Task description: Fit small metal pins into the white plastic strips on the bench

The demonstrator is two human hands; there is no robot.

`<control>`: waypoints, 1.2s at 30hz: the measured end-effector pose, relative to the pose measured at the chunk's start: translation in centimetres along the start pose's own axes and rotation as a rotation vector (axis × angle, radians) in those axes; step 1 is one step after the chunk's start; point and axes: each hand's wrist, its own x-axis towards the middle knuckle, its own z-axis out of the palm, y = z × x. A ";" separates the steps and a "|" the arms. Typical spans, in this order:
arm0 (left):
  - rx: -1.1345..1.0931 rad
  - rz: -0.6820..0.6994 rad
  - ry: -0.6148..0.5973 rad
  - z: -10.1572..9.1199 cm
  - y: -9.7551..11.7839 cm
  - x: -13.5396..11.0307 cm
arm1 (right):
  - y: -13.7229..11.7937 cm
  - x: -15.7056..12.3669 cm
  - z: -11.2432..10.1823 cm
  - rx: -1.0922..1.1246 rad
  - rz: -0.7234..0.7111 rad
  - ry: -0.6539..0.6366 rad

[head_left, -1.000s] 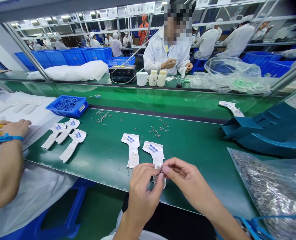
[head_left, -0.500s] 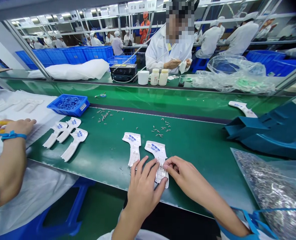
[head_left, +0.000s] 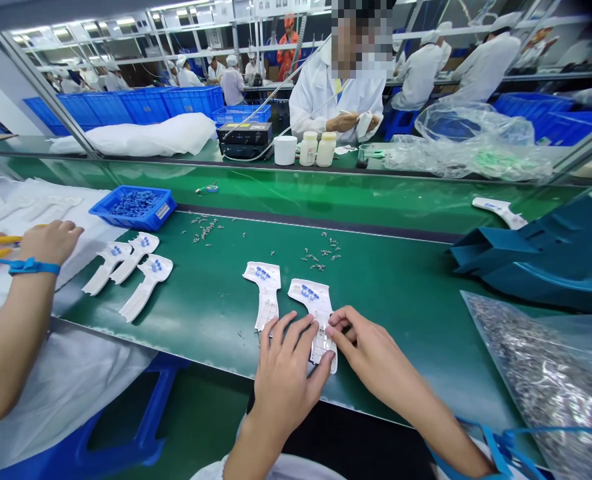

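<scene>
In front of me a white pistol-shaped plastic shell half (head_left: 315, 297) lies inner side up, with blue pieces in its wide end. My left hand (head_left: 289, 373) steadies its handle between index finger and thumb, the other fingers spread out to the left. My right hand (head_left: 363, 343) pinches thumb and forefinger together at the handle's right edge; whatever is between those fingertips is hidden. A second shell half (head_left: 266, 287) lies just left, close to my left fingertips. Small metal parts (head_left: 321, 257), which look like springs, are scattered beyond the shells.
Three more shell halves (head_left: 146, 283) lie left, near a blue tray (head_left: 133, 210) of small blue parts. A co-worker's hand (head_left: 51, 247) is at far left. At right are a bag of metal parts (head_left: 546, 373) and a teal bin (head_left: 536, 253). Another person (head_left: 339, 93) sits opposite.
My hands and the shell half hardly differ. At left, the co-worker's hand has moved slightly right and up, with more of a yellow-handled tool showing. The view has tilted slightly.
</scene>
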 end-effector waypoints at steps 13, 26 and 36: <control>-0.020 0.031 0.051 0.0 0.1 0.0 | -0.1 0.1 0.2 0.702 0.245 -0.041; 0.073 0.041 0.059 -0.9 -0.4 0.1 | 1.0 6.7 -4.7 0.827 0.240 0.040; 0.201 -0.091 0.002 -2.4 -6.3 0.2 | 1.7 18.0 -10.5 0.383 0.028 0.416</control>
